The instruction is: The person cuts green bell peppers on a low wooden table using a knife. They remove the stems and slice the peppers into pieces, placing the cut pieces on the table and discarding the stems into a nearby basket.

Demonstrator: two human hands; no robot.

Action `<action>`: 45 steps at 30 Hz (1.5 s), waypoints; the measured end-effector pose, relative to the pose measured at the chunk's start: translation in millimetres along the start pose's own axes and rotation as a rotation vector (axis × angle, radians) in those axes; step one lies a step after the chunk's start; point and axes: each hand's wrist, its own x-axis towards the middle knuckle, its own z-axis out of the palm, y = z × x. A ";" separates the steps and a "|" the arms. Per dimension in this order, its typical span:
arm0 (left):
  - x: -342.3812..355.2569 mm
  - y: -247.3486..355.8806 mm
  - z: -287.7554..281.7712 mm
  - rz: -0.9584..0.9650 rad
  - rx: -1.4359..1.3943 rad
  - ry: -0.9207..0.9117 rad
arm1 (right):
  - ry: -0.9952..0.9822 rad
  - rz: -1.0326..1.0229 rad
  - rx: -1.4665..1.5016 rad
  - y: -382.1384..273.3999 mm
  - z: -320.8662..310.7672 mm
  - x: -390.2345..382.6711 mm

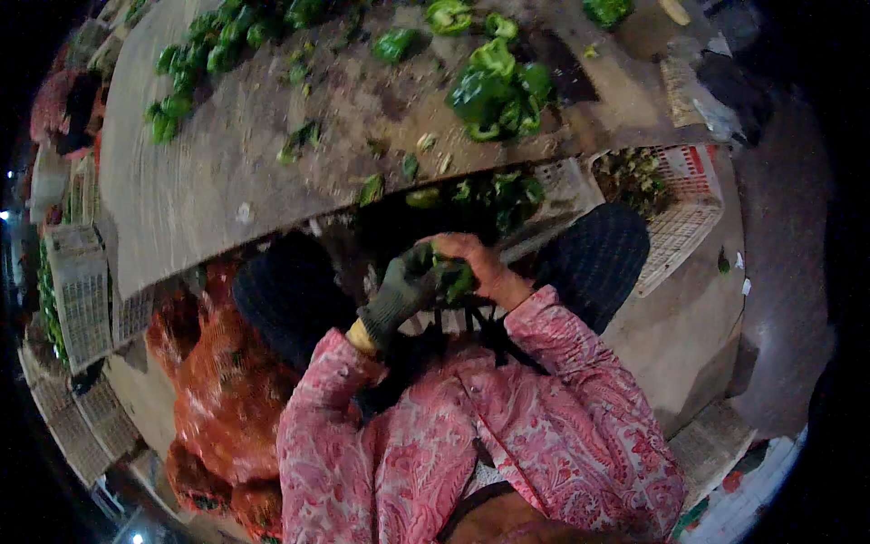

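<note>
Above my lap, at the near edge of the table, both hands meet around a green bell pepper (pixel 459 283). My left hand (pixel 405 288), in a grey-green knitted glove, is closed on the pepper's left side. My bare right hand (pixel 482 261) curls over it from the right, and its fingers cover the top. Part of the pepper shows below the fingers; whether a tool is between the hands I cannot tell. On the table (pixel 217 177) lies a pile of peppers and cut pieces (pixel 494 95), beyond my hands. More green peppers (pixel 217 41) line the far left.
Under the table edge stands a crate with green pieces (pixel 517 201). To its right, a pale plastic crate (pixel 675 231) holds trimmings. Orange-red mesh sacks (pixel 227 399) lean at my left, with white crates (pixel 80 281) beyond. A person (pixel 68 107) is at the far left.
</note>
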 end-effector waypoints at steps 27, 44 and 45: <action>25.7 -49.5 -17.9 0.085 0.218 0.111 | 0.484 0.257 0.070 -52.2 14.6 3.3; 29.6 -6.1 36.1 0.106 0.164 0.020 | 0.249 0.168 0.040 -34.6 -22.5 -2.7; 29.5 -7.5 37.6 0.135 0.180 0.033 | 0.286 0.152 0.080 -33.1 -22.7 -2.9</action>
